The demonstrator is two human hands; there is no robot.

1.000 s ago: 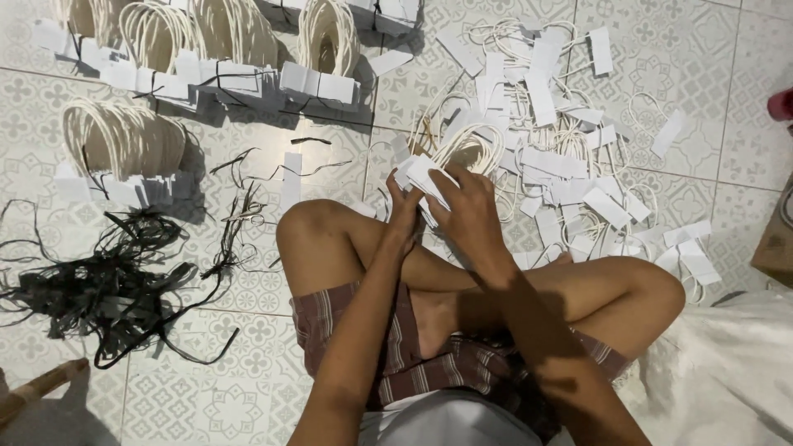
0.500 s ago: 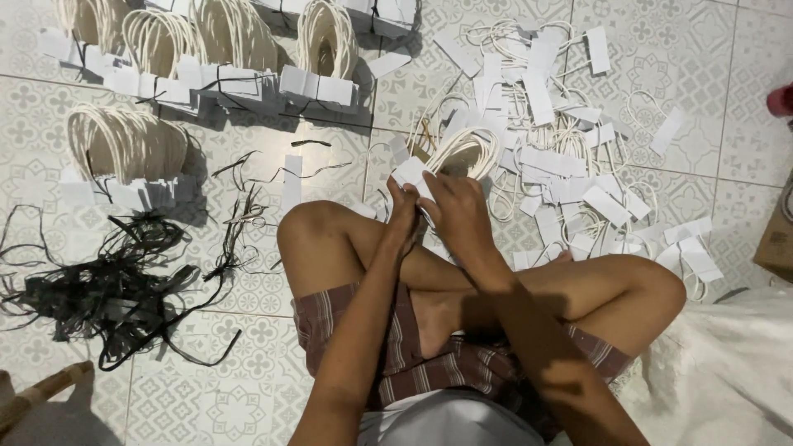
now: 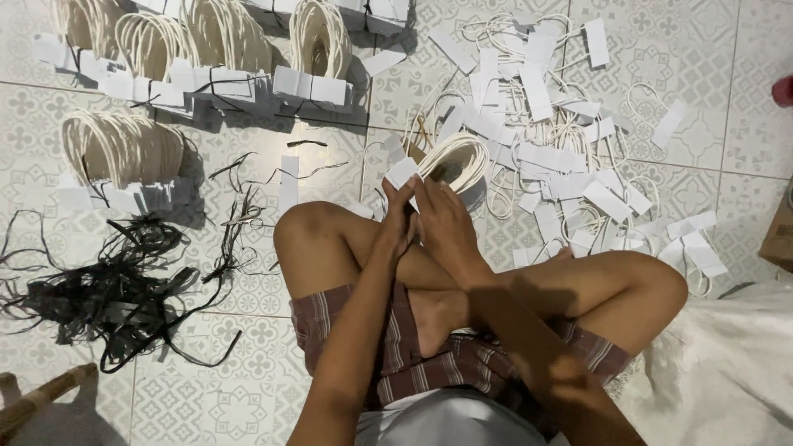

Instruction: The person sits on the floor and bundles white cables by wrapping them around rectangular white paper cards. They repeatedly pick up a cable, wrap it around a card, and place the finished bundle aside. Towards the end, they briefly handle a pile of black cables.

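Nearest the camera, a person sits cross-legged on the tiled floor (image 3: 248, 388), knees wide, forearms reaching out over the shins. Both hands meet just past the crossed ankles. The left hand (image 3: 396, 223) is closed, fingers curled around the edge of a stack of white paper strips with cream cord loops (image 3: 454, 165); the right hand (image 3: 442, 219) is closed on the same bundle from the other side, thumb pressed along its top. The bundle sits between the two hands, just above the floor, its loops fanning away from the person.

This looks like the gathering stage: loose handles being squared up into one neat stack. By my reading, the next move calls for keeping a firm pinch on the strips so they stay aligned, and a free hand for a tie.

Left of the knee lies a tangle of black strings (image 3: 107, 281), a few strays trailing toward the leg. To the right, a loose heap of untied paper handles (image 3: 578, 182) spreads wide. Further out, tied bundles (image 3: 124, 157) stand in rows along the top. A white sack (image 3: 727, 372) slumps at the right edge, a brown box corner (image 3: 781, 235) beside it. The floor is pale patterned tile in dim indoor light.
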